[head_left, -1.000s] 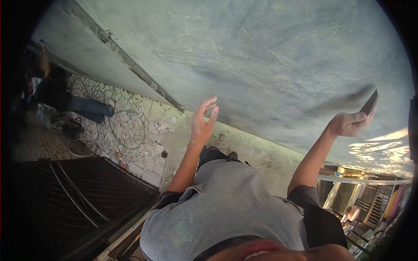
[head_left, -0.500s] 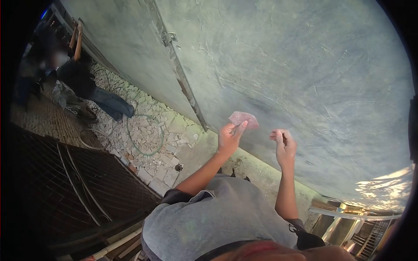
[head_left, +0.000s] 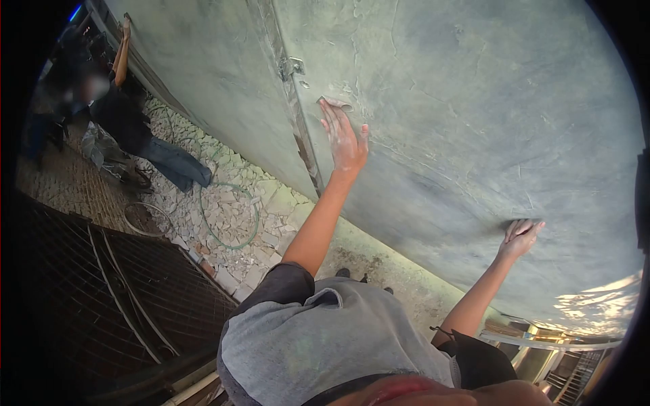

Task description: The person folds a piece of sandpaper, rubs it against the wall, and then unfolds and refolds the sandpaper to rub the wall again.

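Observation:
A small piece of sandpaper (head_left: 338, 105), pinkish in the earlier view, lies against the grey-green plastered wall (head_left: 460, 122). My left hand (head_left: 347, 143) presses it there with long, nearly straight fingers, the thumb apart. Only the sheet's curled upper edge shows past my fingertips; the rest is hidden. Lower and to the right, my right hand (head_left: 520, 238) rests on the wall with its fingers bent and pressed together. Whatever may be in those fingers is hidden. Pale dust coats both hands.
A metal strip (head_left: 298, 122) with a small bracket (head_left: 296, 65) runs down the wall beside my left hand. Broken rubble (head_left: 230, 210) and a green hose (head_left: 203, 220) cover the ground. Another person (head_left: 125, 118) reaches up the wall at left; a dark mesh panel (head_left: 122, 284) stands nearer.
My left hand has moved up and left, from holding the sandpaper before me to pressing it on the wall. My right hand has gone right and slightly down onto the wall.

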{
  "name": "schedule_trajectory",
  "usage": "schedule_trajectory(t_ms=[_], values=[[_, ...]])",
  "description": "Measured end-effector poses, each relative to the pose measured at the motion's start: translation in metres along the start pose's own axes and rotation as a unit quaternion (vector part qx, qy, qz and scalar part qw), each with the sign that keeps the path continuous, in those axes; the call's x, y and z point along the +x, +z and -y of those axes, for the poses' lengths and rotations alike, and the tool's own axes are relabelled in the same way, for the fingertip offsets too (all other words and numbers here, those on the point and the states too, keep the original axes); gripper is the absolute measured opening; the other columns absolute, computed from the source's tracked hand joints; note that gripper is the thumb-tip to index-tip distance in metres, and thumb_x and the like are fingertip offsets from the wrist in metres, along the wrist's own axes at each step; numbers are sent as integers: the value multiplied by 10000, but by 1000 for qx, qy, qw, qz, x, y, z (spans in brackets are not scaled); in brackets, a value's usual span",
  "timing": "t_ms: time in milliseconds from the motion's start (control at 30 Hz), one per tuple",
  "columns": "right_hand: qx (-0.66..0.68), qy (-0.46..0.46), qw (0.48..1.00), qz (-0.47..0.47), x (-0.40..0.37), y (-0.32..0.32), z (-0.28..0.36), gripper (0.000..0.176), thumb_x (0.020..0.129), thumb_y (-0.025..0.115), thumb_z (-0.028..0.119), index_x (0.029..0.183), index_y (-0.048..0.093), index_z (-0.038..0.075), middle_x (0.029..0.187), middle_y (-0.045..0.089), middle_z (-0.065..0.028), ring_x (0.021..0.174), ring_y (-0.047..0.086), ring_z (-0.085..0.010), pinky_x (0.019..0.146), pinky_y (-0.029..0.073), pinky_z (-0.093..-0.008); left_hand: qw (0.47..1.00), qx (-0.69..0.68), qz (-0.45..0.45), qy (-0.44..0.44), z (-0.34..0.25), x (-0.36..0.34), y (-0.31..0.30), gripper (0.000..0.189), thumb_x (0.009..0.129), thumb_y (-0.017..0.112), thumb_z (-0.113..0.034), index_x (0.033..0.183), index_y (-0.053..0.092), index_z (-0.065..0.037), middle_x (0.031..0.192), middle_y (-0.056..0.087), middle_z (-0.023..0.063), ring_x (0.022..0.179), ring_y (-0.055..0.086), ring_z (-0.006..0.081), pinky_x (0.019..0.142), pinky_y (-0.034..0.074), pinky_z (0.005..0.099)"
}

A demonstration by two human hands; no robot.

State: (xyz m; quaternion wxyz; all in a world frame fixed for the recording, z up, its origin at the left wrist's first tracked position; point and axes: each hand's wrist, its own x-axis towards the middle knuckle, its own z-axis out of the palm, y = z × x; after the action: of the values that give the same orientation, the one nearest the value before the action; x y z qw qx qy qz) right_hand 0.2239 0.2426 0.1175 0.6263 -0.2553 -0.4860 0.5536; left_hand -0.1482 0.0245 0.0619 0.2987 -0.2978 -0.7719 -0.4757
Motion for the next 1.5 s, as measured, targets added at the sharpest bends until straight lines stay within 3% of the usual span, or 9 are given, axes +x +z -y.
schedule_trajectory(t_ms=[33, 233, 333, 433, 933, 1033, 1167, 1233, 1500], values=[[2, -3, 1000, 5, 2, -2, -3, 651, 1047, 368, 525, 534, 288, 132, 471, 261, 5, 346, 230, -111, 331, 148, -273, 999, -26, 38, -22, 2, -4, 3, 881, 1020, 275, -577, 1531, -40, 68, 1595, -31, 322, 1492, -26, 460, 1178, 68, 605], [-78, -5, 997, 7, -1, -4, -4, 675, 1038, 357, 557, 516, 294, 133, 438, 267, -3, 321, 226, -114, 313, 151, -273, 994, -60, -50, -78, 1, 53, -10, 895, 1013, 240, -601, 1526, -4, 91, 1592, 11, 329, 1494, 29, 456, 1164, 86, 631], [-70, -2, 998, -8, 1, -5, -7, 676, 1039, 363, 549, 510, 292, 134, 430, 273, -5, 312, 227, -112, 303, 150, -274, 993, -59, -37, -92, -5, 40, -6, 888, 1015, 216, -604, 1528, 4, 88, 1592, 17, 329, 1494, 36, 454, 1171, 85, 618], [-85, -20, 996, 6, -1, -4, -5, 671, 1041, 367, 539, 513, 297, 131, 427, 283, -8, 307, 230, -109, 297, 149, -271, 996, -69, -23, -52, 2, 24, -1, 880, 1018, 219, -594, 1526, 6, 92, 1592, 10, 327, 1494, 34, 456, 1173, 87, 616], [-93, -5, 996, 1, 2, -8, -7, 681, 1039, 372, 543, 504, 310, 125, 417, 288, -11, 295, 242, -111, 280, 163, -263, 987, -71, -82, -119, 0, 67, -6, 914, 1006, 222, -622, 1522, -6, 97, 1591, 7, 330, 1495, 18, 453, 1181, 67, 601], [-91, -3, 996, 0, 1, -11, -9, 683, 1038, 376, 542, 502, 309, 124, 416, 288, -10, 297, 246, -111, 281, 166, -264, 993, -65, -36, -95, -2, 37, -4, 909, 1008, 225, -616, 1522, -1, 99, 1589, 19, 334, 1492, 27, 459, 1182, 69, 599], [-93, -4, 996, -1, 2, -9, -9, 681, 1039, 376, 537, 502, 310, 125, 415, 288, -10, 299, 253, -110, 282, 170, -264, 995, -54, -25, -81, 8, 41, -5, 912, 1007, 243, -614, 1521, 4, 100, 1588, 31, 335, 1490, 31, 466, 1183, 74, 595], [-97, 0, 995, -3, 3, -6, -7, 681, 1040, 376, 535, 500, 309, 126, 414, 289, -11, 297, 250, -110, 282, 169, -264, 992, -64, -66, -84, 10, 62, -8, 912, 1007, 259, -609, 1522, 6, 99, 1589, 29, 334, 1488, 33, 471, 1180, 80, 602], [-111, -16, 994, -1, 1, -7, -8, 675, 1044, 387, 515, 495, 297, 131, 406, 290, -14, 289, 241, -110, 282, 167, -267, 993, -90, -19, -80, -5, 32, -6, 886, 1017, 298, -571, 1523, 15, 100, 1588, 17, 338, 1483, 15, 489, 1179, 59, 602]])
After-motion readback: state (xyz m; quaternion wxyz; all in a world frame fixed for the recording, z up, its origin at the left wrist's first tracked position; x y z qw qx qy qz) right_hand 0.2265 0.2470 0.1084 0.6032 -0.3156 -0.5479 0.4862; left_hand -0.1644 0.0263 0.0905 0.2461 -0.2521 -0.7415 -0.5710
